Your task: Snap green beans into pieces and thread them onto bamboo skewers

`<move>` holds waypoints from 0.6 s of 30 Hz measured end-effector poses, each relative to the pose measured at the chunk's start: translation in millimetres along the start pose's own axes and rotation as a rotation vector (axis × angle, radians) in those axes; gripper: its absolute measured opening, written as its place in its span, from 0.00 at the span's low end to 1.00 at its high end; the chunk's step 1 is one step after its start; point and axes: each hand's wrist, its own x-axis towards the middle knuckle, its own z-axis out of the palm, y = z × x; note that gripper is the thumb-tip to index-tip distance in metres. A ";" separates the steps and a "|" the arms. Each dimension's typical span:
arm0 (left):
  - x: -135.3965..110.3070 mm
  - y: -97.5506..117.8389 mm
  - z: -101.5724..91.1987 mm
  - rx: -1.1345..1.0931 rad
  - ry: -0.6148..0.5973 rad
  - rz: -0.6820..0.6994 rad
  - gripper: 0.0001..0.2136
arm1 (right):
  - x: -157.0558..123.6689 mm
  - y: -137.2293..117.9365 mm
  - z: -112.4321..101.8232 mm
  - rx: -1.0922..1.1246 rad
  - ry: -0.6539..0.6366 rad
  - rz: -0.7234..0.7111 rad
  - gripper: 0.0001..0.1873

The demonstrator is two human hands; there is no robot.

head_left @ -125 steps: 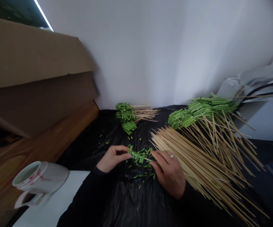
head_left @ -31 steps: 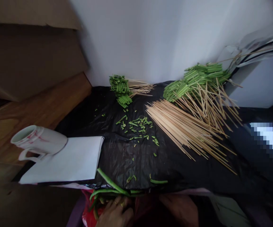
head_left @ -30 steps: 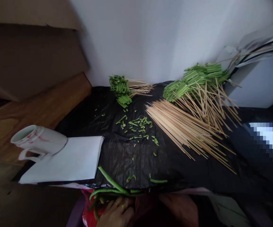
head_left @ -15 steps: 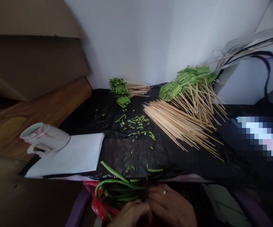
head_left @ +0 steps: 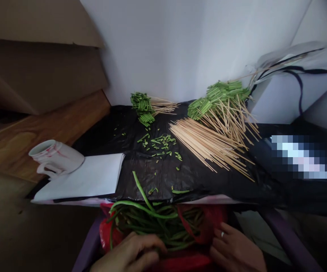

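Green long beans [head_left: 152,223] (tangled) fill red bag [head_left: 214,217]; left hand [head_left: 129,256] clasps them, right hand [head_left: 237,252] grips the bag.

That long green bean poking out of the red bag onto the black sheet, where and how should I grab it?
Pinch the bare upper stretch of the long bean lying flat on the black sheet, coming down from above across it. Its lower part looks tangled with other beans in the red bag.
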 end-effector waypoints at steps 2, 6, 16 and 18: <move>16.0 7.3 4.3 0.098 0.065 0.025 0.16 | -3.6 -2.0 7.9 -0.018 -0.023 0.007 0.15; 57.9 21.0 25.0 0.249 0.063 0.245 0.13 | -8.1 1.0 24.1 -0.026 -0.055 0.034 0.13; 102.8 25.8 54.6 0.460 0.119 0.449 0.15 | -33.5 6.2 17.2 -0.130 -0.020 0.727 0.23; 100.9 27.1 55.3 0.439 0.120 0.506 0.17 | -29.7 13.7 12.0 -0.042 -0.036 0.836 0.23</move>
